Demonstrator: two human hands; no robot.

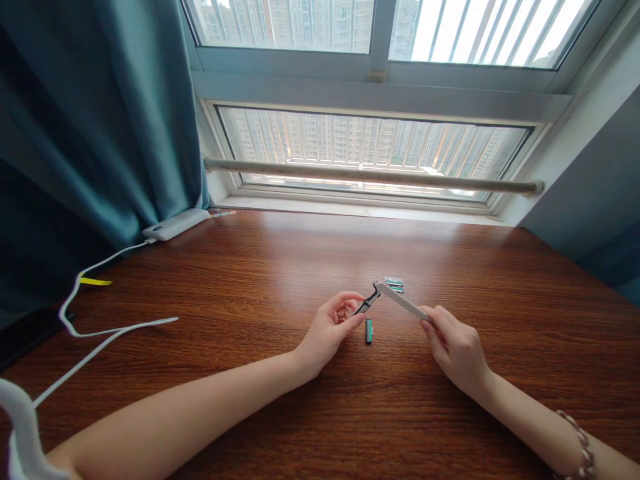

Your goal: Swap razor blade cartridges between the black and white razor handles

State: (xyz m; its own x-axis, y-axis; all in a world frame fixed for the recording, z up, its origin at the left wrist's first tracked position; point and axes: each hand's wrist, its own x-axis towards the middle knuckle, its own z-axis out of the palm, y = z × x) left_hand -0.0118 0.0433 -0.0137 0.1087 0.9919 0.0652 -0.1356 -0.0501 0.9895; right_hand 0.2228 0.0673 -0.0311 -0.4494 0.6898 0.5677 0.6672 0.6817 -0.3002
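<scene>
Your left grip [331,328] pinches slim black-and-grey plastic-looking handle [367,305] | right grip [459,345] pinches flat white plastic-looking stick [404,302] | oblong black-and-green cartridge [369,332] at handle's six o'clock | stick could skid off handle's narrow head if angled badly

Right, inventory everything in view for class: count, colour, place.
razor handle: one, black and grey, held centrally
stick: one, white, held right
table: one, brown, foreground
loose cartridge: one, black and green, near handle
cartridge pack: one, black and green, beyond stick
device: one, white, back left
cable: count unclear, white, left
strip: one, yellow, left
curved object: one, white, bottom left
dark object: one, black, left
curtain: one, blue, left
window: one, grey framed, back
rail: one, beige, across window
bars: several, pale, outside
buildings: several, pale, outside
bracelet: one, brownish, lower right
left hand: one, bare, holding handle
right hand: one, bare, holding stick
forearms: two, bare, foreground
</scene>
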